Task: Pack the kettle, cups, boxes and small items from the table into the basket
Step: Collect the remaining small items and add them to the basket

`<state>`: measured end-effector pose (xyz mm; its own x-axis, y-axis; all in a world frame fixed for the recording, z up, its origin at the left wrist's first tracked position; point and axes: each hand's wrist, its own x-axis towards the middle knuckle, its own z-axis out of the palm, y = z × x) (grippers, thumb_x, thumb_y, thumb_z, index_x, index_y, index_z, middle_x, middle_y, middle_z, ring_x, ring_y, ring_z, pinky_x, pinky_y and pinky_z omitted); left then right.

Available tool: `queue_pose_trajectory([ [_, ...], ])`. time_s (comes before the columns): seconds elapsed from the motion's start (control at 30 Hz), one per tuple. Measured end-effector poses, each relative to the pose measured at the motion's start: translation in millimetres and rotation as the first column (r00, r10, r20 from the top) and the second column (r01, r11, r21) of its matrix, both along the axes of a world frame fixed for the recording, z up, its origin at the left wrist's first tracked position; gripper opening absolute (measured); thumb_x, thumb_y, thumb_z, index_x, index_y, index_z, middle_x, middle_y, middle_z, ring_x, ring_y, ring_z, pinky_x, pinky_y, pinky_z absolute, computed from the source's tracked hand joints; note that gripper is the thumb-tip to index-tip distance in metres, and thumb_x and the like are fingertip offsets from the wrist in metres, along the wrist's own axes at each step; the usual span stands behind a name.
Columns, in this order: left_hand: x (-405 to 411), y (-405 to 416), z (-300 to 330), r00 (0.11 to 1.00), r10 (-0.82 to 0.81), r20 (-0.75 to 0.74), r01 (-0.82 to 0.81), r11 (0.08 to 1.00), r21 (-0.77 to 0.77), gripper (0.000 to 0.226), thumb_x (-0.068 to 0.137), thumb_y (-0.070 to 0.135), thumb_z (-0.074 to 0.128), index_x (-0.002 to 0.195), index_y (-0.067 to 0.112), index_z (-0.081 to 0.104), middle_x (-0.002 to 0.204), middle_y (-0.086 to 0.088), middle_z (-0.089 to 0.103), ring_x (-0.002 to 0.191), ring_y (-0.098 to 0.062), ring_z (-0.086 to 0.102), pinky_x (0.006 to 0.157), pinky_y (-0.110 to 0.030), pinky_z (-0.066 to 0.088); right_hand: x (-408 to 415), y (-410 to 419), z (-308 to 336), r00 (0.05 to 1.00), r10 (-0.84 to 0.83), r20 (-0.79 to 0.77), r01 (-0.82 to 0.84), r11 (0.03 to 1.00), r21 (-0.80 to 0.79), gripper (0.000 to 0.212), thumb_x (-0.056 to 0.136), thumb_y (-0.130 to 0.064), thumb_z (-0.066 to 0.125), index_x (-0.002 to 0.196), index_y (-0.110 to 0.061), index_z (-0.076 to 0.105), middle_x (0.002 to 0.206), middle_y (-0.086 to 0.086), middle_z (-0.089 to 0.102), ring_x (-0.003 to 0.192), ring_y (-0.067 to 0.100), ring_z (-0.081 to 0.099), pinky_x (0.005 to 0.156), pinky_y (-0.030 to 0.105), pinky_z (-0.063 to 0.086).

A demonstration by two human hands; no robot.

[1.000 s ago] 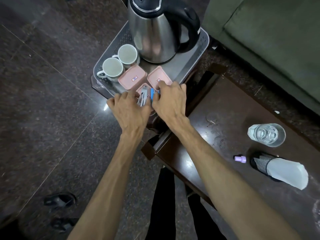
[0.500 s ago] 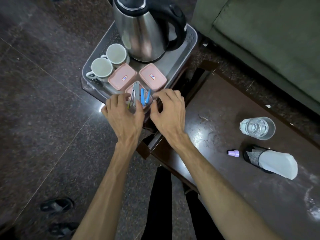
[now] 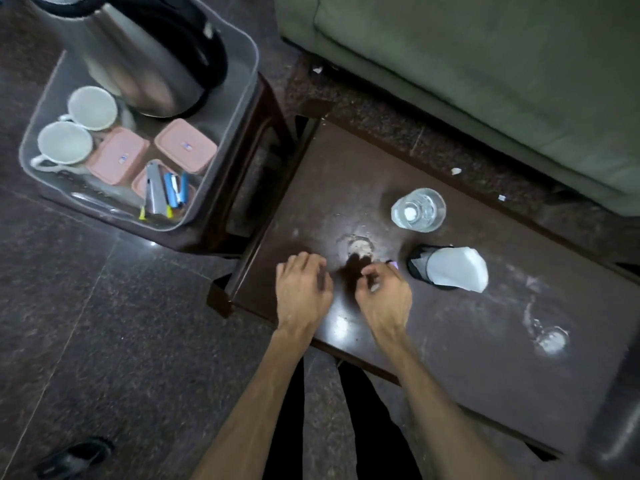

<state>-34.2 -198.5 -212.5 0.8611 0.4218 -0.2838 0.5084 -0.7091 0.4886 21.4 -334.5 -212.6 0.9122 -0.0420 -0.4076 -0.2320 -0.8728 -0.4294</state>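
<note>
The grey basket (image 3: 221, 174) at the upper left holds the steel kettle (image 3: 138, 53), two white cups (image 3: 78, 128), pink lidded boxes (image 3: 185, 145) and a grey stapler with blue small items (image 3: 164, 188). On the dark table (image 3: 450, 341) stand a glass of water (image 3: 418, 209) and a black mesh holder with white paper (image 3: 450, 268). A small purple item (image 3: 393, 263) peeks out beside my right hand (image 3: 382, 294), whose fingers curl just short of it. My left hand (image 3: 301, 289) hovers over the table's left edge, fingers loosely spread and holding nothing.
A green sofa (image 3: 485, 81) fills the upper right behind the table. The basket rests on a dark wooden stool (image 3: 249, 161) left of the table. Dark sandals (image 3: 74, 457) lie on the stone floor at the lower left. White smudges mark the tabletop on the right.
Both hands have left the basket and moved right and back onto the table, near the purple item. The stapler and blue items stay in the basket. The view has swung right.
</note>
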Motion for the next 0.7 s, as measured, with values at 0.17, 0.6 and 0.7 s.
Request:
queue_pose_trajectory([
  [0.17, 29, -65, -24, 0.953, -0.275, -0.128, 0.271, 0.961, -0.048, 0.038, 0.09, 0.03, 0.063, 0.126, 0.018, 0.065, 0.125, -0.004, 0.063, 0.117, -0.028, 0.058, 0.102, -0.042, 0.043, -4, -86, -3, 0.966, -0.25, -0.063, 0.239, 0.961, -0.138, 0.016, 0.08, -0.02, 0.073, 0.095, -0.026, 0.078, 0.095, 0.002, 0.078, 0.09, 0.032, 0.074, 0.079, 0.033, 0.054],
  [0.6, 70, -130, -49, 0.919, -0.34, -0.199, 0.336, 0.94, -0.054, 0.04, 0.084, 0.013, 0.068, 0.123, 0.021, 0.066, 0.122, -0.004, 0.054, 0.113, -0.025, 0.057, 0.096, -0.039, 0.049, 75, -192, -17, 1.0, -0.004, 0.03, 0.009, 0.989, -0.149, 0.057, 0.079, -0.012, 0.07, 0.134, -0.02, 0.061, 0.129, 0.011, 0.058, 0.112, 0.036, 0.061, 0.086, 0.043, 0.056],
  [0.7, 70, -137, -52, 0.934, -0.304, -0.189, 0.303, 0.952, -0.036, 0.032, 0.086, 0.008, 0.066, 0.116, 0.016, 0.071, 0.115, -0.007, 0.058, 0.105, -0.03, 0.061, 0.089, -0.041, 0.052, 83, -198, -28, 0.997, 0.062, -0.043, -0.067, 0.988, -0.141, 0.046, 0.084, -0.018, 0.068, 0.13, -0.025, 0.068, 0.133, 0.006, 0.06, 0.112, 0.035, 0.065, 0.087, 0.041, 0.056],
])
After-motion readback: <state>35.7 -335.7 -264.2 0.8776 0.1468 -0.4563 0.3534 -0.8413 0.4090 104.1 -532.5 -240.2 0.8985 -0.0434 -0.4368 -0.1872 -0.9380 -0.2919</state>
